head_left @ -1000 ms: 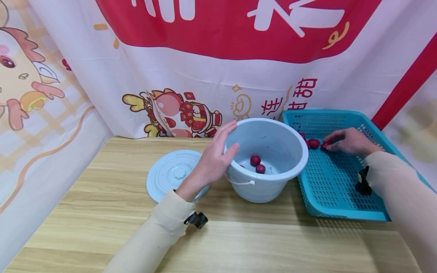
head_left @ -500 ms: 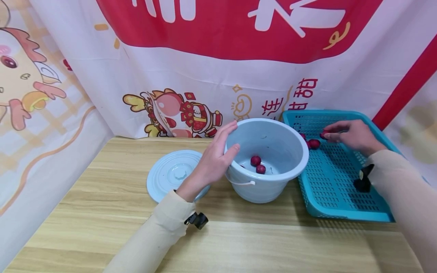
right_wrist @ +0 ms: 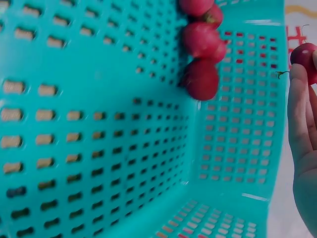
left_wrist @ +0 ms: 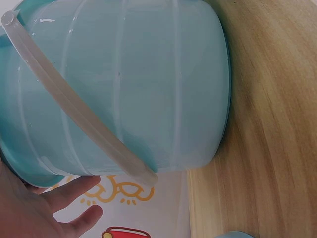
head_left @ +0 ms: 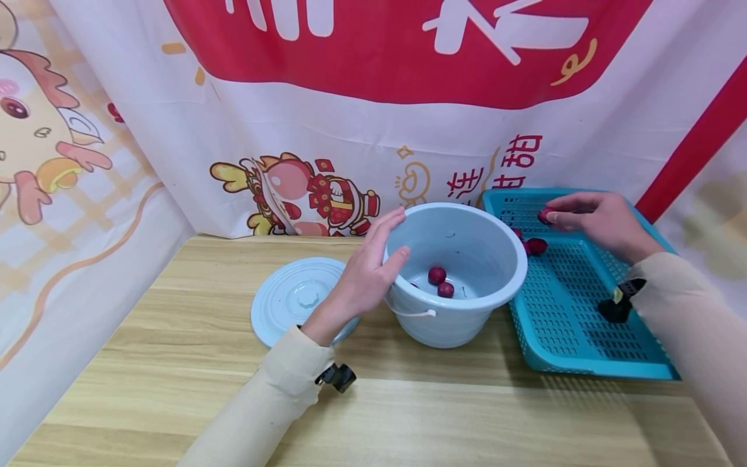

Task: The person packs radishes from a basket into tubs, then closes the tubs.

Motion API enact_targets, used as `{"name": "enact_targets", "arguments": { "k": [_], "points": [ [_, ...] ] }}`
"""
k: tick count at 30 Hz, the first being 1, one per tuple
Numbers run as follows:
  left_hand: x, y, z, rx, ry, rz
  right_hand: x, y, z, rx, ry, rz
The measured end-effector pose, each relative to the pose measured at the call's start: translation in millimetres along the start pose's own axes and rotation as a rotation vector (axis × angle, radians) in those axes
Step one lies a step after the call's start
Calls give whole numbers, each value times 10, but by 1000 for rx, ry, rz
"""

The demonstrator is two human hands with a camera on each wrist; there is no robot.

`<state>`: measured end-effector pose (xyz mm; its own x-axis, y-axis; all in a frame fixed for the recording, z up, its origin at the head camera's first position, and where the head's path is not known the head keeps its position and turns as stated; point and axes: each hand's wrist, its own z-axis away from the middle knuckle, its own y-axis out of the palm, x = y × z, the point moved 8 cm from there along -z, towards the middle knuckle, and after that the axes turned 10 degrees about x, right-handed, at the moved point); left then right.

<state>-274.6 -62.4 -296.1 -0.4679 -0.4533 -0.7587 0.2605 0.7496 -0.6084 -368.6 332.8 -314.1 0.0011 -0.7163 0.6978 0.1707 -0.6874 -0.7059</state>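
In the head view my left hand rests against the left rim of a light blue bucket, fingers fairly straight and thumb over the edge. Two red radishes show on the bucket's floor, and part of another is mostly hidden by the near wall. My right hand pinches a radish between thumb and fingers, raised over the back of a teal basket. A thin root and a green stem stick out of this held radish in the right wrist view. More radishes lie clustered in the basket.
A light blue lid lies on the wooden table left of the bucket. The white bucket handle hangs down its near side. A printed cloth hangs behind the table. The basket stands close to the bucket's right side.
My right hand has lifted a radish from beside the others and carried it up and slightly left, toward the basket's back wall. The left hand and bucket have stayed put.
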Motion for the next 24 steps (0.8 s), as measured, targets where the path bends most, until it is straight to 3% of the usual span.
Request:
{"name": "enact_targets", "arguments": {
  "k": [11,24],
  "points": [
    [4,-5,2,0,-1,5,420,7,138,-59,-91,-9],
    [3,-9,2,0,6,7,900,174,272,-47,-163,-74]
  ]
}}
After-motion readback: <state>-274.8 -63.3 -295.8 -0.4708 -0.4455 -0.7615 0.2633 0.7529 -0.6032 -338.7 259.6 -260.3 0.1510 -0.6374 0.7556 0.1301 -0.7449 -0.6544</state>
